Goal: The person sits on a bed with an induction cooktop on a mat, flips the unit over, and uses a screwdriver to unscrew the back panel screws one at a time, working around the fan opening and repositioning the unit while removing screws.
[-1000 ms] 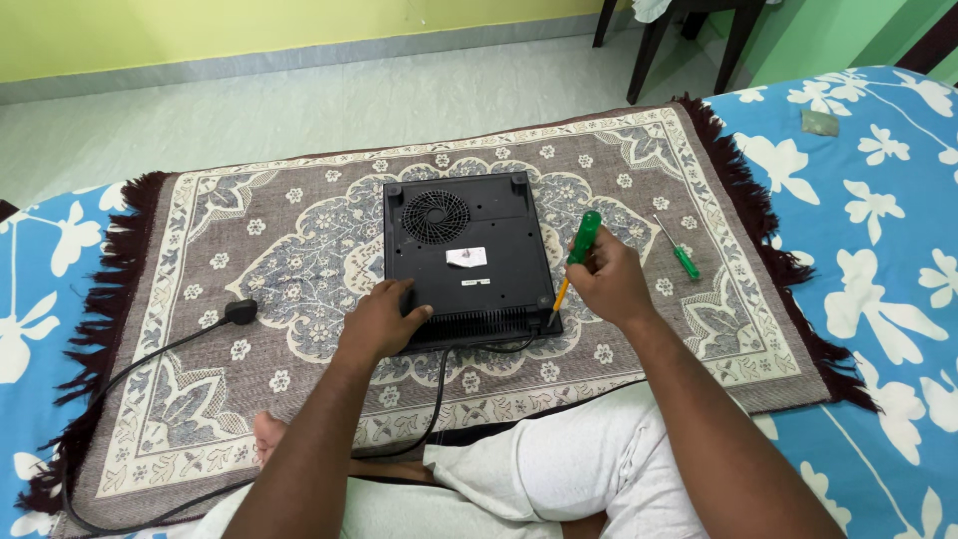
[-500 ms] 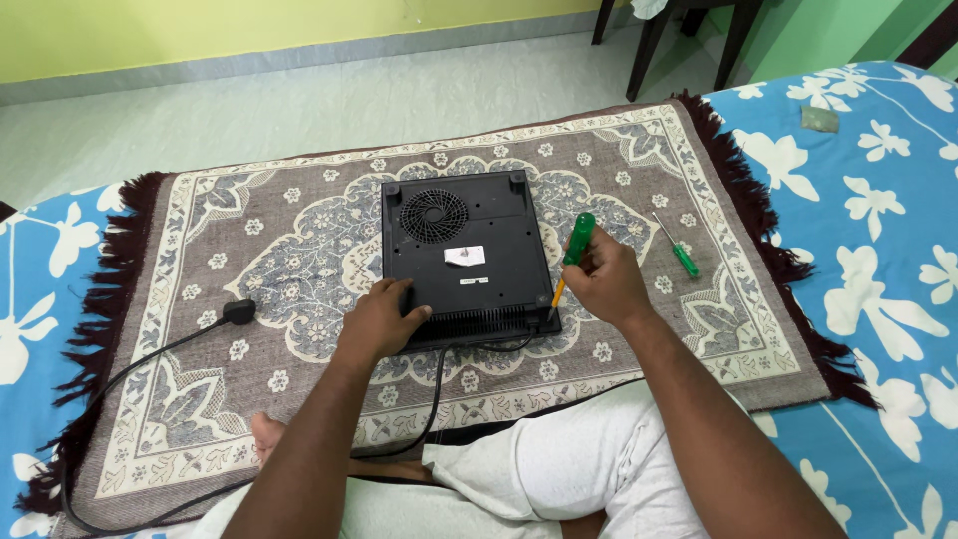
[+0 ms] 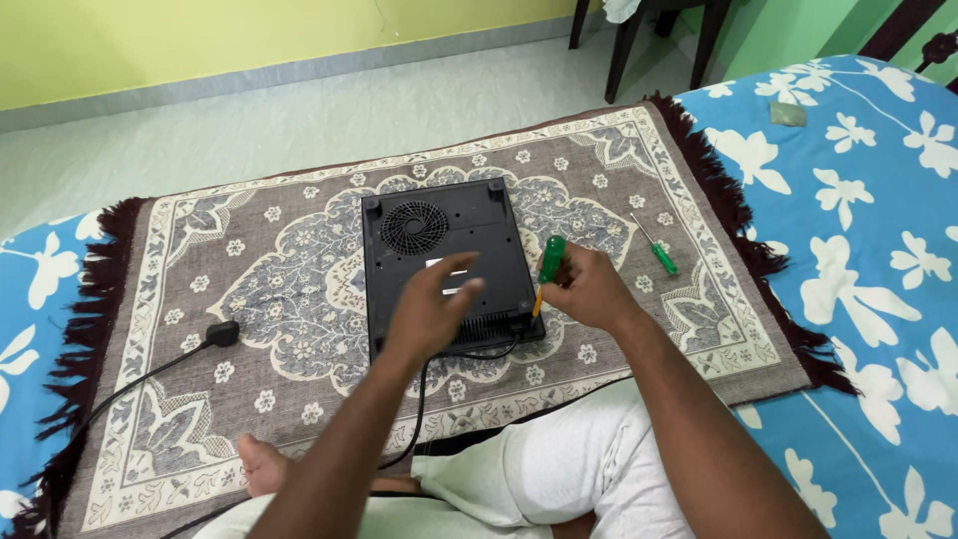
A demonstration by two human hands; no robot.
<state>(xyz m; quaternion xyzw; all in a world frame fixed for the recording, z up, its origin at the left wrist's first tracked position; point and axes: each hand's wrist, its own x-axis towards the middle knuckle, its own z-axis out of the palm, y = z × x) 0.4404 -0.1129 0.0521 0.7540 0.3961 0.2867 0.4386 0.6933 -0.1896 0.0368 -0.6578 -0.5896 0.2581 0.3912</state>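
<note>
A black induction cooktop (image 3: 439, 240) lies upside down on a patterned rug (image 3: 299, 260), its round fan grille facing up. My left hand (image 3: 434, 304) hovers over its near half with fingers spread, holding nothing. My right hand (image 3: 589, 289) grips a green-handled screwdriver (image 3: 549, 262) upright beside the cooktop's right near corner, tip pointing down at the edge.
A second, smaller green screwdriver (image 3: 657, 248) lies on the rug to the right. The cooktop's black cord and plug (image 3: 222, 332) trail off to the left. Blue floral bedding (image 3: 858, 240) lies on the right, and dark chair legs (image 3: 619, 50) stand behind.
My left hand lifted off the cooktop's near left corner and moved right over its middle, fingers now spread. The right hand still holds the screwdriver at the right edge.
</note>
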